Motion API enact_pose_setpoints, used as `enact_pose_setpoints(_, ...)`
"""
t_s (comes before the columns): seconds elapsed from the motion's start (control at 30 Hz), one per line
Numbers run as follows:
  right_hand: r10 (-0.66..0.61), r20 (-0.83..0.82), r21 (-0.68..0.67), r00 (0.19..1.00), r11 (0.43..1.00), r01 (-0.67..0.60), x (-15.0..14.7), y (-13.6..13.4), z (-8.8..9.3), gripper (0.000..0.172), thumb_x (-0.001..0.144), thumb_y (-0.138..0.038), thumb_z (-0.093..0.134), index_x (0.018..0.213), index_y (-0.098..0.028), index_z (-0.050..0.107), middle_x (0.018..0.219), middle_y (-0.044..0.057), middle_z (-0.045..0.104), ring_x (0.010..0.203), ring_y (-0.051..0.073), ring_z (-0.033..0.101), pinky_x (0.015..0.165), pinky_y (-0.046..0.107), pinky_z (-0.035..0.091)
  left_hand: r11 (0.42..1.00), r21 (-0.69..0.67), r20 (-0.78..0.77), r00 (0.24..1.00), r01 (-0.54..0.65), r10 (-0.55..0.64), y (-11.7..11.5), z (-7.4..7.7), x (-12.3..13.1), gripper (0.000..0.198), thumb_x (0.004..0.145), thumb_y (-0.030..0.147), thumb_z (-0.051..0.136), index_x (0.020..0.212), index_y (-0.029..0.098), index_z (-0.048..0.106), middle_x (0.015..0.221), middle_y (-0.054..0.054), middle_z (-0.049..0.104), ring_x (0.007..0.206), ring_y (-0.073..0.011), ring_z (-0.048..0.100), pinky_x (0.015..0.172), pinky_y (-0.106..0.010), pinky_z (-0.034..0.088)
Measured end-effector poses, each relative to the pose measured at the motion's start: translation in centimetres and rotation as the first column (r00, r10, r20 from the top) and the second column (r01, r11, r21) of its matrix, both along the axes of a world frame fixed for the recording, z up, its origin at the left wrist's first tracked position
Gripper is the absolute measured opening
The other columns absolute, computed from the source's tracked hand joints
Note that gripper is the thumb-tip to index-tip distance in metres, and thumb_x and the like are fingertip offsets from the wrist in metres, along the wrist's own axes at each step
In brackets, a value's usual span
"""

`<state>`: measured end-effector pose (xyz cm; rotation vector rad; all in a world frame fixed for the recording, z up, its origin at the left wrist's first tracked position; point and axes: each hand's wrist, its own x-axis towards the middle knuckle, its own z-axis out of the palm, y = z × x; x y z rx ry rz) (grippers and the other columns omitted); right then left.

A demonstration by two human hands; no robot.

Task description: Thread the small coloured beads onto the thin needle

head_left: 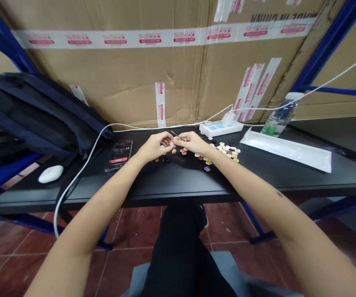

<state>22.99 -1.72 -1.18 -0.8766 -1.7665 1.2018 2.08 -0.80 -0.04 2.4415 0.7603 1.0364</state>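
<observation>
My left hand (pixel 155 147) and my right hand (pixel 194 142) meet over the black table, fingertips almost touching. The left fingers pinch a small pale piece (pixel 172 142), whose exact kind is too small to tell. A thin dark stick-like tool (pixel 175 135) sticks up from the right hand's closed thumb and fingers. Below the hands lie pink pieces (pixel 183 152) and black pieces (pixel 165 159). By the right wrist is a loose pile of small white pieces (pixel 226 147), with yellow pieces (pixel 234 157) and a purple piece (pixel 207 168) beside it.
A phone (pixel 119 156), a white rounded case (pixel 51 174) and a dark backpack (pixel 38 111) are on the left. Behind the hands stands a power strip (pixel 218 128) with a white cable. A white packet (pixel 286 149) and a water bottle (pixel 280 115) are on the right. Cardboard (pixel 119 82) backs the table.
</observation>
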Motion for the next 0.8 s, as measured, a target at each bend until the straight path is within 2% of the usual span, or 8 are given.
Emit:
enact_pose_setpoints(0.1, -0.034, 0.039, 0.021, 0.999, 0.999, 0.033, 0.0, 0.2, -0.2, 0.032, 0.086, -0.048, 0.074, 0.090, -0.017, 0.067, 0.079, 0.006, 0.071, 0.062, 0.014, 0.063, 0.053, 0.026, 0.049, 1.000, 0.001, 0.001, 1.000, 0.004, -0.004, 0.1, -0.1, 0.0, 0.022, 0.087, 0.031, 0.068, 0.102, 0.014, 0.067, 0.085, -0.006, 0.071, 0.077, -0.0154, 0.068, 0.076, -0.029, 0.059)
enact_pose_setpoints(0.2, -0.150, 0.097, 0.158, 0.984, 0.978, 0.134, 0.4, 0.8, -0.4, 0.025, 0.091, -0.043, 0.065, 0.091, -0.017, 0.064, 0.076, 0.003, 0.068, 0.061, 0.014, 0.059, 0.059, 0.028, 0.049, 0.998, -0.016, 0.037, 0.998, -0.052, 0.053, 0.5, -0.3, 0.0, 0.022, 0.085, 0.028, 0.068, 0.102, 0.014, 0.068, 0.086, -0.005, 0.071, 0.076, -0.0148, 0.068, 0.076, -0.029, 0.059)
enact_pose_setpoints(0.33, -0.313, 0.176, 0.441, 0.933, 0.873, 0.209, 1.8, 1.3, -0.2, 0.015, 0.094, -0.034, 0.056, 0.093, -0.019, 0.058, 0.084, 0.003, 0.068, 0.076, 0.017, 0.061, 0.074, 0.030, 0.048, 0.983, -0.114, 0.085, 0.985, -0.141, 0.151, 1.5, -0.8, -0.1, 0.024, 0.082, 0.023, 0.069, 0.104, 0.013, 0.068, 0.088, -0.006, 0.071, 0.073, -0.0139, 0.067, 0.074, -0.029, 0.059)
enact_pose_setpoints(0.47, -0.491, 0.389, 0.652, 0.779, 0.744, 0.143, 3.2, 0.7, 0.5, 0.019, 0.098, -0.028, 0.047, 0.108, -0.020, 0.060, 0.093, 0.006, 0.071, 0.076, 0.019, 0.060, 0.074, 0.031, 0.043, 0.970, -0.141, 0.095, 0.973, -0.196, 0.210, 2.1, -1.2, -0.4, 0.022, 0.082, 0.020, 0.068, 0.103, 0.013, 0.069, 0.083, -0.005, 0.071, 0.070, -0.0130, 0.065, 0.069, -0.027, 0.058)
enact_pose_setpoints(0.57, -0.514, 0.435, 0.702, 0.739, 0.707, 0.079, 3.4, 0.1, 0.9, 0.022, 0.099, -0.026, 0.047, 0.112, -0.022, 0.064, 0.101, 0.006, 0.074, 0.079, 0.019, 0.062, 0.075, 0.031, 0.042, 0.970, -0.124, 0.108, 0.969, -0.209, 0.223, 2.1, -1.2, -0.4, 0.021, 0.083, 0.019, 0.068, 0.103, 0.014, 0.069, 0.082, -0.004, 0.070, 0.068, -0.0122, 0.064, 0.067, -0.026, 0.056)
enact_pose_setpoints(0.8, -0.482, 0.470, 0.714, 0.739, 0.700, 0.003, 2.9, -0.3, 1.0, 0.029, 0.099, -0.028, 0.051, 0.118, -0.024, 0.072, 0.117, 0.005, 0.076, 0.099, 0.022, 0.069, 0.087, 0.034, 0.047, 0.962, -0.152, 0.083, 0.967, -0.228, 0.242, 1.9, -1.0, -0.3, 0.022, 0.084, 0.020, 0.067, 0.105, 0.013, 0.069, 0.080, -0.003, 0.069, 0.070, -0.0134, 0.066, 0.068, -0.027, 0.056)
